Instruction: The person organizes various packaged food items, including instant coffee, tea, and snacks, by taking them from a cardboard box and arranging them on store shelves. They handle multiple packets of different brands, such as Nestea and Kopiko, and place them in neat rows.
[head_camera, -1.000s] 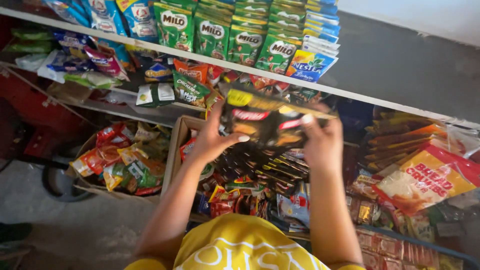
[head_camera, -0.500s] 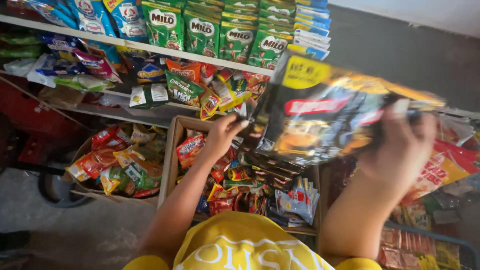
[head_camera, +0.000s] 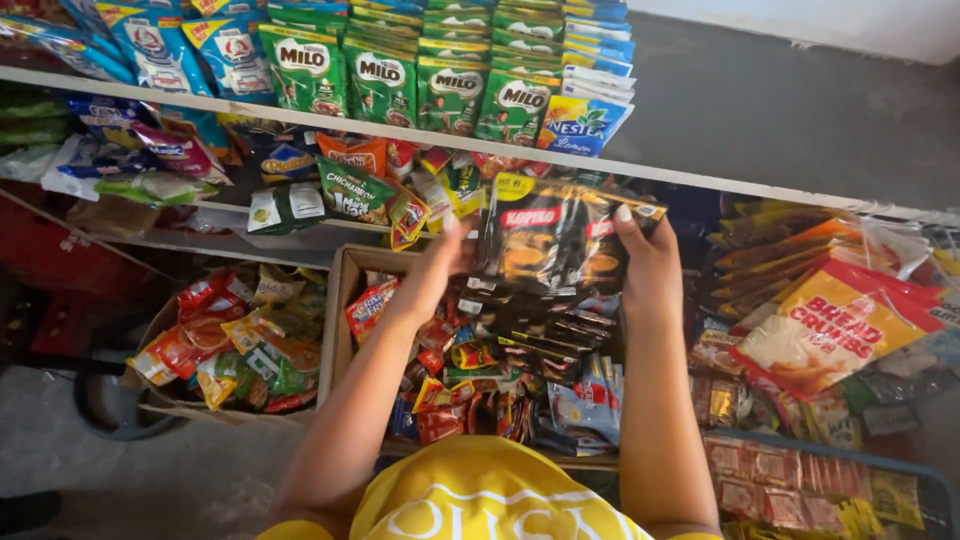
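Both my hands hold a dark strip of coffee sachet packs (head_camera: 555, 240) with red and yellow print, out in front of me. My left hand (head_camera: 440, 262) grips its left edge and my right hand (head_camera: 645, 265) grips its right edge. The strip hangs just above a stack of similar dark sachets (head_camera: 530, 335) inside a cardboard box (head_camera: 345, 290) filled with red and mixed snack packets. My forearms reach out over my yellow shirt (head_camera: 480, 500).
Green drink sachets (head_camera: 430, 85) and blue packets (head_camera: 170, 45) line the top shelf (head_camera: 750, 185). A second box of snack packets (head_camera: 235, 340) stands to the left. Orange-and-yellow bags (head_camera: 835, 325) and red packets in a blue crate (head_camera: 770, 470) lie at right.
The sachet strip, raised close to the camera at right half a second ago, has gone back down and away over the box. My left hand has taken hold of its left edge again.
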